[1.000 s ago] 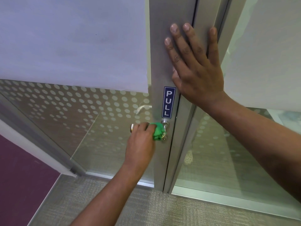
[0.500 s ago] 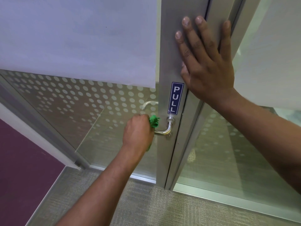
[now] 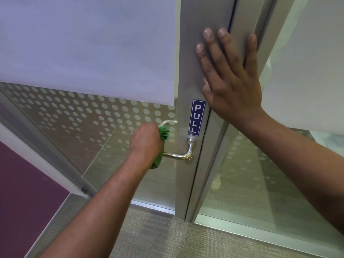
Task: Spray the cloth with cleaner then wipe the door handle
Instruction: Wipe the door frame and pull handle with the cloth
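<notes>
A silver lever door handle sticks out leftward from the metal door stile. My left hand is closed around a green cloth, wrapped over the free end of the handle; that end is hidden under hand and cloth. The bend and round base of the handle are bare. My right hand lies flat with fingers spread against the stile, above a blue PULL sticker. No spray bottle is in view.
The glass door has a frosted upper panel and a dotted band. A second handle shows through the glass on the far side. A purple wall is at lower left, beige carpet below, a glass side panel on the right.
My left hand has slid the cloth leftward along the handle, from its base out to its free end, baring the bend. My right hand stays flat on the stile.
</notes>
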Available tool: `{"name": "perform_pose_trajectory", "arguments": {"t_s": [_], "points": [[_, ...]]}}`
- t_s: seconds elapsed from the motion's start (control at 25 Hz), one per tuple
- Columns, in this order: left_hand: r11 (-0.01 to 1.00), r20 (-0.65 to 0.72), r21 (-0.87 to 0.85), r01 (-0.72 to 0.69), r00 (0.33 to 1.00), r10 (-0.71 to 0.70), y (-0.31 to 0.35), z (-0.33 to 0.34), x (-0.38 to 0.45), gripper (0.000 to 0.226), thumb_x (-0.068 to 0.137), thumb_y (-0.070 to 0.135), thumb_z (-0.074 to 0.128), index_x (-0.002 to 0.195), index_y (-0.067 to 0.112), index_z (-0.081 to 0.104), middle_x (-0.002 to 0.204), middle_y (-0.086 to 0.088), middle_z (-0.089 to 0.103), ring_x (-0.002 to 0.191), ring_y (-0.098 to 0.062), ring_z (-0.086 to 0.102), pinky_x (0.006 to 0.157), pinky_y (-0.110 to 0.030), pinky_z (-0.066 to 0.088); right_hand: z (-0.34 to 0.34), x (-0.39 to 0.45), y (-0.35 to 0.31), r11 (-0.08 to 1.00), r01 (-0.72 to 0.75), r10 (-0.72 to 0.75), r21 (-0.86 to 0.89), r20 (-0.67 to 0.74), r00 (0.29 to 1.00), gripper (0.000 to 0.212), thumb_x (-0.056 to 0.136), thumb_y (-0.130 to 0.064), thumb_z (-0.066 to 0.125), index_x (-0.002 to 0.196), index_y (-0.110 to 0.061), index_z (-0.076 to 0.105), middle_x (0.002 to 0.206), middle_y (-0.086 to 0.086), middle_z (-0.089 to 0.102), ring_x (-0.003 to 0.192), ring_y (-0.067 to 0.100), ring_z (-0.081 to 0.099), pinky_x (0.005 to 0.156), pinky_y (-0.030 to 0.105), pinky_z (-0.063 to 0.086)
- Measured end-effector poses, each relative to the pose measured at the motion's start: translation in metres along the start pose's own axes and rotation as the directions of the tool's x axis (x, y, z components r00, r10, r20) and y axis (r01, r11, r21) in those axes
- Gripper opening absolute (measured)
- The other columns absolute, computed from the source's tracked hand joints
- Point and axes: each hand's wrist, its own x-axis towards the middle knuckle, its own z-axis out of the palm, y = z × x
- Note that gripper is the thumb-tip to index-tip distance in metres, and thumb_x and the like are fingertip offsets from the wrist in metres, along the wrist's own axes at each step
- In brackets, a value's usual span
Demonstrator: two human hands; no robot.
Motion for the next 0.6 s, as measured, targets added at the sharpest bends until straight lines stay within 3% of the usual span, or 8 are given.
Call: {"name": "perform_pose_trajectory", "arguments": {"t_s": [0.08, 0.24, 0.44, 0.6], "points": [[1.0, -0.03, 0.0, 0.007, 1.0, -0.007, 0.001, -0.001, 0.0, 0.009, 0.094, 0.017, 0.071, 0.091, 0.01, 0.067, 0.069, 0.0, 0.058, 0.06, -0.015, 0.059, 0.054, -0.029, 0.05, 0.0, 0.001, 0.001, 1.0, -0.001, 0.001, 0.018, 0.002, 1.0, 0.063, 0.104, -0.011, 0.043, 0.166, -0.006, 0.035, 0.171, 0.016, 0.036, 0.158, 0.038, 0.036, 0.122, 0.072, 0.023], [1.0, -0.034, 0.012, -0.019, 0.999, 0.02, 0.008, 0.01, -0.019, 0.015, 0.092, 0.017, 0.072, 0.081, 0.011, 0.063, 0.067, 0.0, 0.057, 0.066, -0.022, 0.062, 0.061, -0.035, 0.055, 0.001, -0.001, 0.001, 1.0, -0.004, 0.004, 0.009, 0.006, 1.0, 0.063, 0.103, -0.011, 0.044, 0.166, -0.006, 0.035, 0.172, 0.016, 0.035, 0.158, 0.038, 0.036, 0.123, 0.071, 0.022], [0.972, -0.016, -0.202, 0.123, 0.991, -0.129, -0.007, 0.001, -0.002, 0.016, 0.093, 0.022, 0.074, 0.092, 0.008, 0.068, 0.077, -0.004, 0.065, 0.07, -0.022, 0.067, 0.07, -0.041, 0.063, -0.001, 0.001, 0.001, 1.0, -0.001, 0.001, 0.011, -0.006, 1.0, 0.064, 0.101, -0.01, 0.047, 0.165, -0.005, 0.037, 0.171, 0.017, 0.037, 0.157, 0.039, 0.038, 0.121, 0.072, 0.025], [0.927, -0.044, -0.328, 0.179, 0.978, -0.205, -0.02, 0.01, -0.018, 0.02, 0.093, 0.024, 0.073, 0.096, 0.005, 0.069, 0.079, -0.002, 0.061, 0.072, -0.021, 0.063, 0.064, -0.035, 0.053, -0.001, 0.0, 0.0, 1.0, -0.002, 0.002, 0.005, 0.006, 1.0, 0.064, 0.102, -0.011, 0.045, 0.165, -0.006, 0.036, 0.171, 0.016, 0.036, 0.158, 0.038, 0.036, 0.122, 0.071, 0.023]]}}
